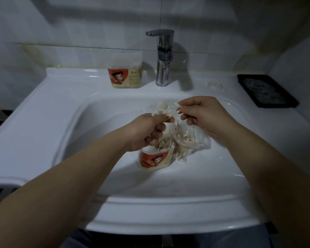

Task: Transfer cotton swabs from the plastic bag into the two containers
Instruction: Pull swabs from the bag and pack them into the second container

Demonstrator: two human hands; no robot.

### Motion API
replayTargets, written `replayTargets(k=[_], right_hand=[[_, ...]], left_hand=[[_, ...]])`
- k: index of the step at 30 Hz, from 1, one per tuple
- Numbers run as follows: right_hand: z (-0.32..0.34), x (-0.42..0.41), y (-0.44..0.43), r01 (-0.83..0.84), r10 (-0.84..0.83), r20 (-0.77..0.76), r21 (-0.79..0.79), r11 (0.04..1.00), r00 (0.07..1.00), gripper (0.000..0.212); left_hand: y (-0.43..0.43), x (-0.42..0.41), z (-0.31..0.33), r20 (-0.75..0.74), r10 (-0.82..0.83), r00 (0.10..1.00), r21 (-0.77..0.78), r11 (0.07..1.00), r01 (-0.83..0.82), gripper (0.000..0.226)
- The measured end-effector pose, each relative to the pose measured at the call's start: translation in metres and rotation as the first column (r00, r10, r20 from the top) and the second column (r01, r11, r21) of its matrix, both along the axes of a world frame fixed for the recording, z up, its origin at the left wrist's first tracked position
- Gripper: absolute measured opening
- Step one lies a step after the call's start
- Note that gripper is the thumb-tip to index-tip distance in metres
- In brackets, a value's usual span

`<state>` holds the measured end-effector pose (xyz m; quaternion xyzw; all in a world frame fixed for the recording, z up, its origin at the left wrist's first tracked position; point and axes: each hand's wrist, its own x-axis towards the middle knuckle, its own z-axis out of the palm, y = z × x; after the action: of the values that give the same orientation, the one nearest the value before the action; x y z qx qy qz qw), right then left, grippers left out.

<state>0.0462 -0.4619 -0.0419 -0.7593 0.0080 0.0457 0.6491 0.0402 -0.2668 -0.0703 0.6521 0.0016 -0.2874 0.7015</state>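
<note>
- My left hand [149, 130] gripped a bundle of cotton swabs [166, 116], fingers [158, 133] curled.
- My right hand [202, 115] pinched what seemed to be a few swab ends.
- Beneath the fingers, the open container [155, 159] stood touching the plastic bag [190, 142] in the sink [195, 176].
- The second container [125, 72] stood beyond them.

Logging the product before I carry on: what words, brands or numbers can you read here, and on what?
No text can be read.
Label on the container on the ledge: red and cream, cartoon figure, print too blurred to read.
Label on the container in the basin: same design, print too blurred to read.
The faucet and the black tray: no text visible.
</note>
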Motion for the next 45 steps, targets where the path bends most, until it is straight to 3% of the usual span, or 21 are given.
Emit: replayTargets(k=[5,12,15,18,20,23,27,31,35,38,42,45], right_hand=[[-0.005,-0.004,0.010,-0.048,0.048,0.016,-0.014,0.999,0.999,0.026],[-0.007,-0.007,0.013,-0.065,0.068,0.040,-0.085,0.994,0.997,0.013],[-0.007,-0.005,0.009,-0.069,0.095,0.071,-0.306,0.950,0.993,0.013],[-0.006,-0.005,0.004,-0.092,0.182,0.090,-0.601,0.794,0.979,0.020],[-0.006,-0.004,0.001,-0.071,0.176,0.095,-0.656,0.752,0.980,0.022],[-0.009,0.001,-0.005,0.011,0.055,0.097,-0.574,0.819,0.994,0.014],[-0.008,-0.002,0.004,-0.005,0.008,0.009,-0.216,0.976,1.000,0.007],[-0.012,-0.008,0.019,-0.040,0.042,0.029,-0.068,0.997,0.999,0.008],[-0.013,-0.012,0.029,-0.044,0.058,0.075,-0.186,0.982,0.995,0.035],[-0.009,-0.016,0.033,-0.056,0.081,0.083,-0.266,0.962,0.993,0.053],[-0.007,-0.017,0.034,-0.055,0.077,0.047,-0.357,0.933,0.996,0.044],[-0.007,-0.021,0.034,-0.222,0.222,-0.061,-0.496,0.839,0.973,0.028]], left_hand=[[-0.002,-0.001,-0.005,0.145,0.055,0.988,0.076,0.995,-0.067,0.028],[-0.002,0.004,-0.012,0.251,0.140,0.958,0.090,0.982,-0.167,0.022],[-0.001,0.004,-0.014,0.260,0.160,0.952,0.088,0.978,-0.188,0.029],[-0.002,0.004,-0.014,0.225,0.190,0.956,0.074,0.975,-0.211,0.036],[-0.002,0.004,-0.013,0.179,0.220,0.959,0.048,0.971,-0.232,0.027],[0.000,0.007,-0.011,0.111,0.249,0.962,0.018,0.968,-0.252,0.030],[-0.003,0.006,-0.008,0.021,0.254,0.967,-0.065,0.966,-0.252,0.020],[-0.007,0.003,-0.005,0.021,0.216,0.976,-0.037,0.976,-0.215,0.021],[-0.011,-0.004,-0.003,0.108,0.162,0.981,0.011,0.986,-0.164,0.031],[-0.013,-0.006,-0.004,0.092,0.193,0.977,-0.036,0.981,-0.190,0.033],[-0.012,-0.002,0.001,-0.031,0.358,0.933,-0.182,0.916,-0.357,0.034],[-0.008,0.001,0.006,-0.129,0.431,0.893,-0.287,0.846,-0.450,0.035]])
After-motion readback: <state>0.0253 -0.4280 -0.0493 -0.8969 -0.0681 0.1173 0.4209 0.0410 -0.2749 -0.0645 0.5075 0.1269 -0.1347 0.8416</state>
